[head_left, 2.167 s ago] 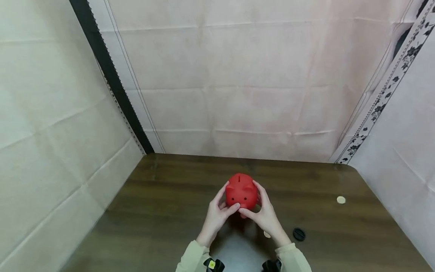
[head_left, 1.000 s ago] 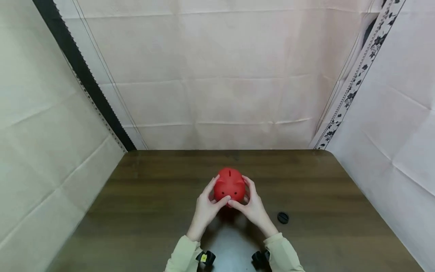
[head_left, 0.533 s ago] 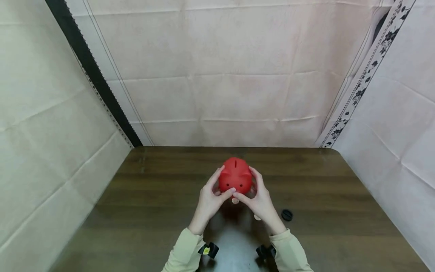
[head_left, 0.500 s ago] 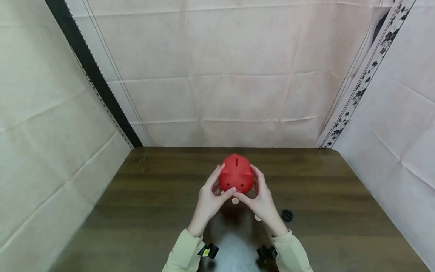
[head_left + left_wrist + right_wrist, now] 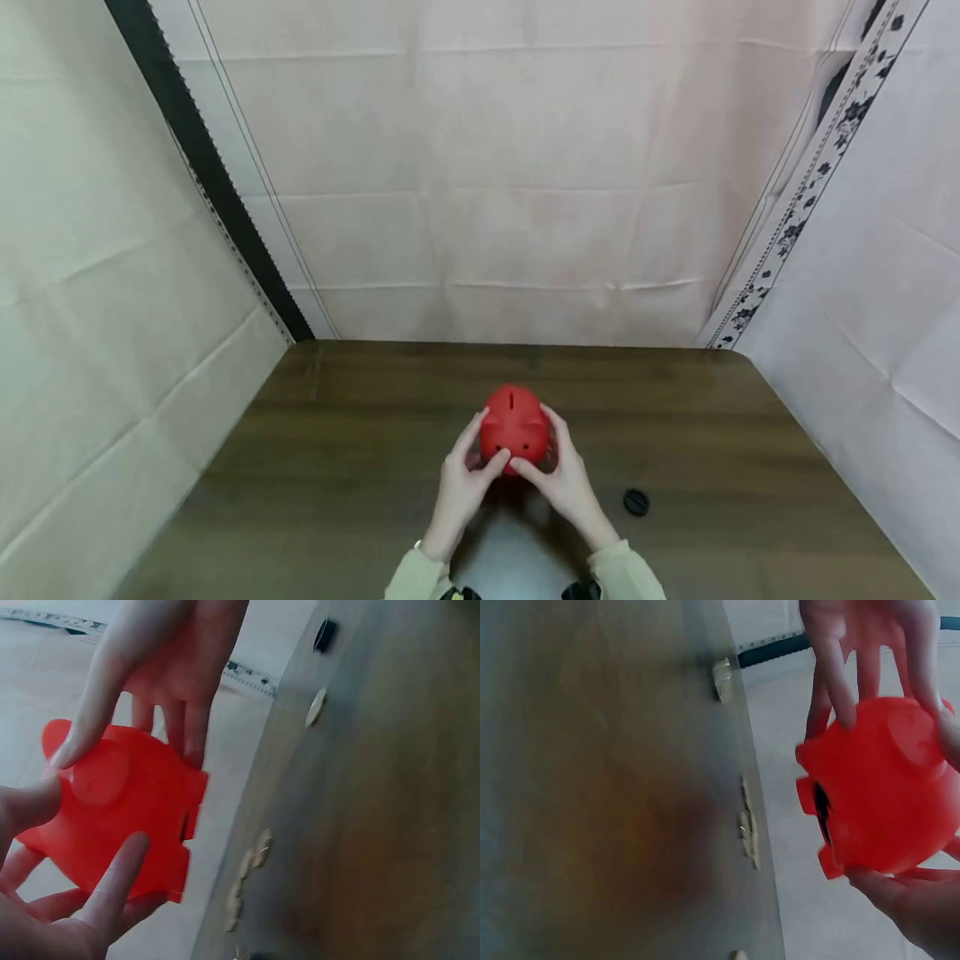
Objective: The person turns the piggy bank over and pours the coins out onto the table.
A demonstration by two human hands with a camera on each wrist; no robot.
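Observation:
A red piggy bank point(image 5: 513, 427) is held up off the table between both hands, its coin slot on top and its snout towards me. The left hand point(image 5: 459, 490) grips one side with curled fingers, its thumb on the front. Opposite it, the right hand point(image 5: 566, 487) grips the other side, the thumb tips close together below the snout. The right wrist view shows a dark opening point(image 5: 823, 812) in the belly between the stubby feet. Several coins point(image 5: 246, 868) lie on the table beneath, in the wrist views; the head view hides them behind the hands and bank.
A black round plug point(image 5: 636, 502) with a grooved top lies on the brown wooden table point(image 5: 360, 467), right of the right hand. A single coin point(image 5: 316, 707) lies nearer that plug in the left wrist view. Pale cloth walls point(image 5: 525, 200) enclose the back and sides.
Half a second ago the bank was held farther from me; both hands have brought it back nearer. Coins seen below it then are now out of sight. A coin at far right earlier is gone.

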